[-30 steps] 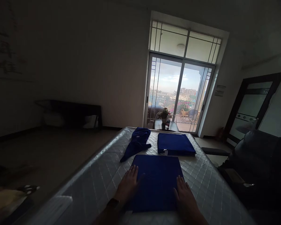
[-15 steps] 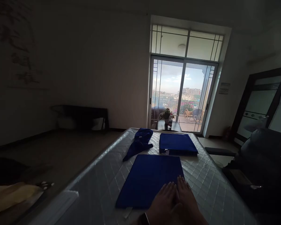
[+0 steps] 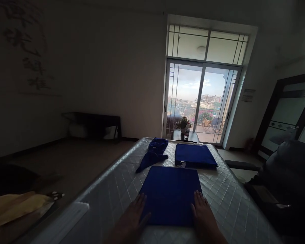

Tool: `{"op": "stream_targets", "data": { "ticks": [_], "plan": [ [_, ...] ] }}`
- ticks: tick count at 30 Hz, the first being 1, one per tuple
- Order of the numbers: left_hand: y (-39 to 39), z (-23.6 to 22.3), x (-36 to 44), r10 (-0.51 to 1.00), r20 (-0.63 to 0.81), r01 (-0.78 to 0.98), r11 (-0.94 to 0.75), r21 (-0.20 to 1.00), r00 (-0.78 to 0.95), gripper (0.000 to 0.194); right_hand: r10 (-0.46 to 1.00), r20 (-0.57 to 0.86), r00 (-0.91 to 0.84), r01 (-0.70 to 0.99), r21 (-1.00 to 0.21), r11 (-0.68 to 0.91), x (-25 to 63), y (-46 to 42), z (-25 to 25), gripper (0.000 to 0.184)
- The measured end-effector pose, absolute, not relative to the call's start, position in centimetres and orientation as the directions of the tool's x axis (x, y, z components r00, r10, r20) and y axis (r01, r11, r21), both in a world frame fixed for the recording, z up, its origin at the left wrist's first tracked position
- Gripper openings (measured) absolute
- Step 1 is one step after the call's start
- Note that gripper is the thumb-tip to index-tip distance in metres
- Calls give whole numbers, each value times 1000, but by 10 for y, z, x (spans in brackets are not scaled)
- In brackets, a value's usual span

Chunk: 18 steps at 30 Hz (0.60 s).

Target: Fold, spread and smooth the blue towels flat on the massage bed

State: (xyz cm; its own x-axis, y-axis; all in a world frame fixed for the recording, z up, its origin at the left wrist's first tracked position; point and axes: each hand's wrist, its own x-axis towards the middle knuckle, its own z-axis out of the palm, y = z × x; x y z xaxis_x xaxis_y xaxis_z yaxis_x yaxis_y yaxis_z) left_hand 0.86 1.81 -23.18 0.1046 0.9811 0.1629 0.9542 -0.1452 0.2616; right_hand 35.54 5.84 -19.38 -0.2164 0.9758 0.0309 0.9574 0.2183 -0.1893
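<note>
While both hands lie flat on the near folded blue cloth (image 3: 170,195), risk = fold slipping: mattress (image 3: 112,189) has a slick plastic-looking quilted cover, so any sideways push w/ palms could skew the edges or slide the whole square toward the near edge.

L to R: yellowish cloth (image 3: 12,206) low on the floor, far L, well apart. Dark bench (image 3: 94,123) by the back wall. Left hand (image 3: 132,218) open, fingers spread, flat on the cloth's near L corner, partly on the mattress, holds nothing. Crumpled blue cloth (image 3: 154,152) behind it, unfolded, near the far L of the mattress; could snag if the folded one gets pushed fwd. Right hand (image 3: 203,217) open, flat on the near R edge, holds nothing. Second folded blue cloth (image 3: 195,155) beyond, just apart from the near one. Small dark table (image 3: 184,135) w/ plant at the glass door (image 3: 202,101). Dark sofa (image 3: 287,176) far R. Room dim, detail poor.
</note>
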Motion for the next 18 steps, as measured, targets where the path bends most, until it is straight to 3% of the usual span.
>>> {"op": "stream_targets", "data": {
  "ticks": [7, 13, 15, 18],
  "plan": [
    [5, -207, 22, 985, 127, 955, -149, 257, 120, 85, 982, 20, -188, 972, -140, 189, 351, 40, -170, 63],
    [9, -185, 39, 990, 89, 982, -125, 144, 113, 77, 965, -122, -232, 963, -170, 210, 364, 14, -179, 71],
    [12, -177, 67, 983, 62, 976, -178, 126, 171, 72, 966, -128, -224, 964, -174, 201, 368, 8, -187, 71],
    [17, -172, 124, 928, 55, 907, -371, 198, 368, 74, 970, -73, -233, 959, -180, 217, 373, 6, -199, 71]
  ]
}}
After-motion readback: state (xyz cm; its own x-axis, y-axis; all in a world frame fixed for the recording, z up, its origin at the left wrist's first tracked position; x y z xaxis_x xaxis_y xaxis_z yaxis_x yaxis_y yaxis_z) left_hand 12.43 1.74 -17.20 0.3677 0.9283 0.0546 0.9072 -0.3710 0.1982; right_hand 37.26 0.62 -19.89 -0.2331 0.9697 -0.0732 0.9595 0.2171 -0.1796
